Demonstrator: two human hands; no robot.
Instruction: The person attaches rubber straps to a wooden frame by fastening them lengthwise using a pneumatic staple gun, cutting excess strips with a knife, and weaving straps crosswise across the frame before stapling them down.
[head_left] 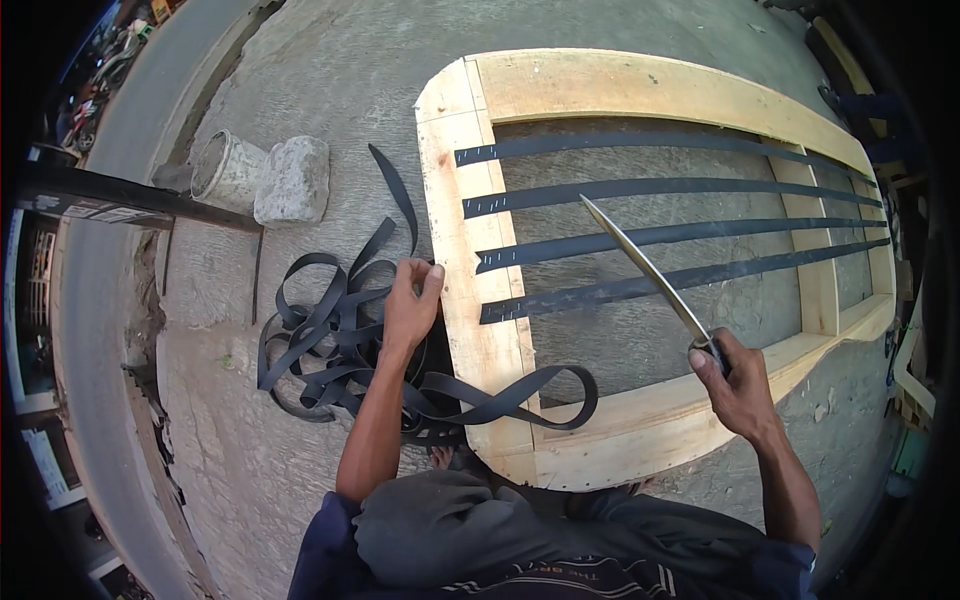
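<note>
In the head view, a pale wooden frame (560, 85) lies on the concrete floor (350, 60), its corners rounded. Four black straps (690, 186) run lengthwise across its opening, their left ends stapled to the left board; between the nearest one and the frame's near rail the opening is wide. The right hand (735, 383), above that rail, has its fingers wrapped round the handle of a long-bladed knife (650, 270), which slants over the opening with its tip toward the far side. The left hand (412, 300) is at the frame's left edge, fingers curled, thumb near the forefinger; whether they pinch the upright strap tail (398, 190) there is hard to tell. Tangled black webbing (330, 380) lies left of the frame, one loop lapping over its near left corner. Farther left of the frame stand a stone block (292, 180) and a whitish bucket (225, 170), concrete between.
</note>
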